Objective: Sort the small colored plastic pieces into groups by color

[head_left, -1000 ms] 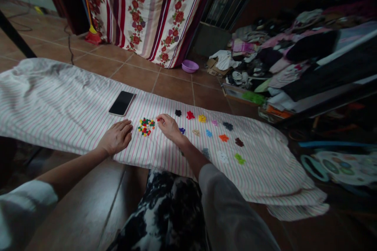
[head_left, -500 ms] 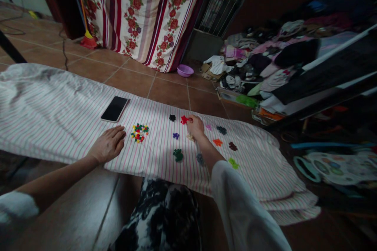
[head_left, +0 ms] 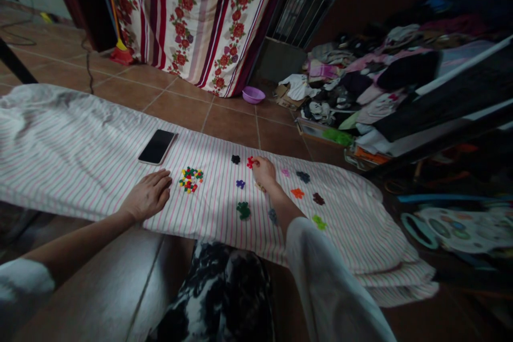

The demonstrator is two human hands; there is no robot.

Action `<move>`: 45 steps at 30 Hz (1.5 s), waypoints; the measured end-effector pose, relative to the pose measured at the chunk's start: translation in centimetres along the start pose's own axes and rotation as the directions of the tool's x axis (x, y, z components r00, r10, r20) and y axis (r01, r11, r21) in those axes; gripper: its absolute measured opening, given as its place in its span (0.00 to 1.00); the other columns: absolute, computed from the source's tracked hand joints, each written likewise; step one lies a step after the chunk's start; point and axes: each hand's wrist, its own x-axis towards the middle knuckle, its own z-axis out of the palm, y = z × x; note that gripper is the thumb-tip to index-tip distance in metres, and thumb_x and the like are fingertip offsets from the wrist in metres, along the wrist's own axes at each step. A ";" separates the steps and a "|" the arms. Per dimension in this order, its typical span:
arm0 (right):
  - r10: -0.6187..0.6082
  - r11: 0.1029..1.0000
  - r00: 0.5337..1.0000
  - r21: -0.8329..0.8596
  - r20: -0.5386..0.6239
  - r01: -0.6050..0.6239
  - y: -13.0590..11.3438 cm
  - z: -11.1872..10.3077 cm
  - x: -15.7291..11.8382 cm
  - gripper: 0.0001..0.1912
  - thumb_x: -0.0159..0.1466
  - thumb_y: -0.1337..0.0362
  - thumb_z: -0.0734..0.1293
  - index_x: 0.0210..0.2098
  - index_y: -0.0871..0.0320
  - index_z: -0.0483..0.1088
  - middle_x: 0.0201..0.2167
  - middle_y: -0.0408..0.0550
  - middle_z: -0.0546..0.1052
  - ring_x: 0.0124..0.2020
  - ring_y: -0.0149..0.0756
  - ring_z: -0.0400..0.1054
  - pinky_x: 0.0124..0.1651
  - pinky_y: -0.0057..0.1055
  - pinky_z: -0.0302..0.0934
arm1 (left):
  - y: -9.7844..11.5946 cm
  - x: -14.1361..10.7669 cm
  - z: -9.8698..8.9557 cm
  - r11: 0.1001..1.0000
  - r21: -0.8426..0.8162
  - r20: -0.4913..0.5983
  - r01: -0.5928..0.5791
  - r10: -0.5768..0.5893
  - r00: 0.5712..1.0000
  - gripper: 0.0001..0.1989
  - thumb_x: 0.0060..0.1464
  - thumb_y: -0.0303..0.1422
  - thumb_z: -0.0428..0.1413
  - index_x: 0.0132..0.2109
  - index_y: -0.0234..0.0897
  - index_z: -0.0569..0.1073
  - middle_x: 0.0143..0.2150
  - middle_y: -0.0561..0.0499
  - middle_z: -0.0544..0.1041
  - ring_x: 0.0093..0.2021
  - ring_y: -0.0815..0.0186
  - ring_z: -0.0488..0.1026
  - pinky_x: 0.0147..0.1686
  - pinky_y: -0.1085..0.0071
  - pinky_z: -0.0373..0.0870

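My left hand point(head_left: 147, 196) lies flat on the striped cloth point(head_left: 100, 171), fingers slightly apart, left of a mixed pile of red, yellow and green pieces point(head_left: 191, 179). My right hand point(head_left: 264, 171) has its fingers pinched together at the small red pile point(head_left: 250, 162); whether a piece is between the fingertips is too small to tell. Close around it are a black pile point(head_left: 235, 159), a purple pile point(head_left: 240, 184), a beige pile point(head_left: 260, 187) partly under the wrist, and a pink pile point(head_left: 285, 172). A dark green pile point(head_left: 243, 210) sits nearer to me.
A phone point(head_left: 157, 147) lies behind my left hand. Further right are orange point(head_left: 297, 193), brown point(head_left: 318, 199), grey point(head_left: 303, 177) and lime green point(head_left: 319, 222) piles. Beyond the cloth's far edge, a purple basin point(head_left: 253, 95) stands on the tiled floor.
The fingertips of my right hand have shifted slightly left over the red pile, covering more of it. My left hand stays in place. The whole view has moved a little.
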 end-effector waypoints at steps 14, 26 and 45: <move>-0.352 0.918 0.930 0.233 0.107 0.321 -6.1 0.1 -3.9 0.12 0.63 0.71 0.64 0.40 0.56 0.78 0.38 0.49 0.77 0.39 0.37 0.70 0.44 0.31 0.62 | 0.0 0.0 0.2 0.996 -0.061 0.033 0.060 -0.058 0.998 0.17 0.63 0.35 0.45 0.50 0.32 0.74 0.56 0.36 0.76 0.60 0.51 0.71 0.59 0.52 0.70; -0.554 0.820 0.769 0.366 0.319 0.439 -12.8 2.6 -9.3 0.13 0.65 0.73 0.64 0.45 0.55 0.76 0.40 0.46 0.76 0.43 0.34 0.70 0.48 0.29 0.61 | 0.2 0.1 0.1 0.990 -0.107 0.045 0.089 -0.085 0.995 0.17 0.61 0.34 0.46 0.50 0.32 0.75 0.57 0.35 0.75 0.60 0.51 0.71 0.60 0.50 0.69; -0.516 0.837 0.815 0.358 0.265 0.413 -13.4 4.1 -9.3 0.09 0.65 0.71 0.64 0.43 0.56 0.73 0.39 0.46 0.75 0.40 0.34 0.69 0.46 0.29 0.63 | 0.3 0.2 -0.1 0.990 -0.104 0.058 0.091 -0.086 0.995 0.17 0.61 0.33 0.47 0.49 0.31 0.75 0.57 0.34 0.75 0.60 0.51 0.71 0.59 0.51 0.69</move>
